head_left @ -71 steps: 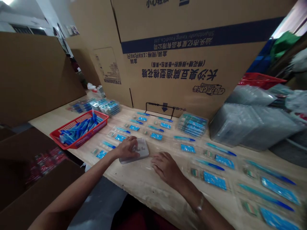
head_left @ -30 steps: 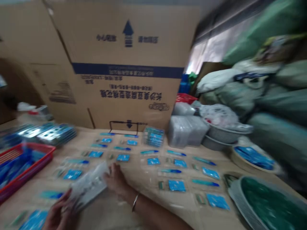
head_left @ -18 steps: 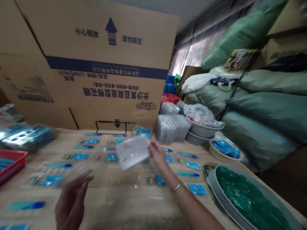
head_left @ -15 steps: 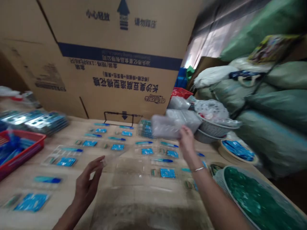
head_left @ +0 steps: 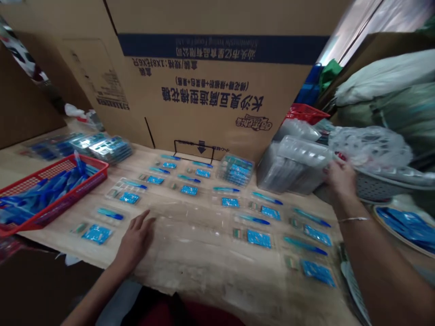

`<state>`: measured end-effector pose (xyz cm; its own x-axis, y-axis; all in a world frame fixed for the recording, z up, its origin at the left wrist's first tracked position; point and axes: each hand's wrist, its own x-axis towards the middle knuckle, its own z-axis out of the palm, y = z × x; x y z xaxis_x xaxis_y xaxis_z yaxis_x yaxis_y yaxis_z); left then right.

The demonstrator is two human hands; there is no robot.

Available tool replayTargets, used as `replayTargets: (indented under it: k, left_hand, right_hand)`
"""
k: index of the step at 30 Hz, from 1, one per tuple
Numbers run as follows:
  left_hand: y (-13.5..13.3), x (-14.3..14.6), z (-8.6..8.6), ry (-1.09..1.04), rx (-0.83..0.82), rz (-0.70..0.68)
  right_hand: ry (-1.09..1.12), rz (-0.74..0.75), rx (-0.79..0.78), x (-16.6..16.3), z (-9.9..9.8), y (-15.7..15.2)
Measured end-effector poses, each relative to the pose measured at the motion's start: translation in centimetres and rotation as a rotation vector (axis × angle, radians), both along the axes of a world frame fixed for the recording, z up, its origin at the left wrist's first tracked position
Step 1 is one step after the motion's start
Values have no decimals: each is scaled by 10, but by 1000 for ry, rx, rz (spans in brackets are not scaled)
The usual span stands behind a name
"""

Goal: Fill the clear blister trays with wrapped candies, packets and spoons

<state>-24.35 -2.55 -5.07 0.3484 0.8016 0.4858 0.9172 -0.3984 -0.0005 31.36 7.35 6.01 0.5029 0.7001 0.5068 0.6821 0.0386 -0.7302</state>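
My left hand (head_left: 137, 236) hovers low over the table's near left side, fingers loosely stretched, holding nothing that I can see. Beside it, faint glints suggest clear plastic trays (head_left: 190, 228) lying on the tabletop. At the right, my right hand (head_left: 342, 181) has its fingers closed at the end of the top clear plastic trays (head_left: 306, 151), over a standing stack of similar trays (head_left: 285, 174). Its fingertips are partly blurred. Filled trays spread across the table each carry a blue pen (head_left: 253, 219), a blue packet (head_left: 258, 238) and a small greenish piece (head_left: 239, 233).
A red basket (head_left: 98, 165) of blue pens stands left, with stacked filled packs (head_left: 112, 149) behind. A large cardboard box (head_left: 210, 99) rises at the back. Another filled stack (head_left: 236, 170) is before it. At right are a grey basket (head_left: 377, 183) and a tub of blue packets (head_left: 408, 226).
My right hand has carried clear trays rightward to the stack by the grey basket. My left hand has let go of a clear sheet-like piece and lowered. The view has swung left and down.
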Motion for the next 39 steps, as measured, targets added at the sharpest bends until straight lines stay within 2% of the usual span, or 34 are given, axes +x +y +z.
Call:
replayTargets:
  k: [3,5,8,11,13,15,18,20,22,26,33,39]
  left_hand:
    - [2,-5,-1,-11,-76,-26]
    - [6,-4,0,-53,-121,-40]
    - [15,4,4,-155,-126,-84]
    - [29,34,4,-243,-128,-220]
    - [34,72,4,-285,-154,-338]
    - [30,119,6,-309,-146,-470]
    - [8,186,14,-294,-116,-676]
    - [-10,217,20,-250,-123,-773]
    - [-24,233,24,-210,-132,-828]
    - [-28,228,19,-193,-116,-842]
    - [-11,191,-6,-153,-130,-742]
    - [-19,187,2,-132,-245,-677]
  right_hand:
    - [-30,-18,-128,0,-20,-61]
    - [-124,0,-229,3,-30,-119]
    - [-330,-108,-357,12,-45,-211]
    - [-394,-273,-605,22,-67,-282]
    - [-335,-323,-765,27,-83,-307]
    - [-285,-347,-835,31,-94,-315]
    - [-263,-421,-868,37,-99,-309]
    - [-289,-452,-842,42,-98,-299]
    - [-319,-411,-802,48,-97,-289]
    - [-311,-294,-788,58,-97,-272]
    - [-344,-378,-776,50,-99,-254]
    - [-266,-261,-785,45,-93,-254]
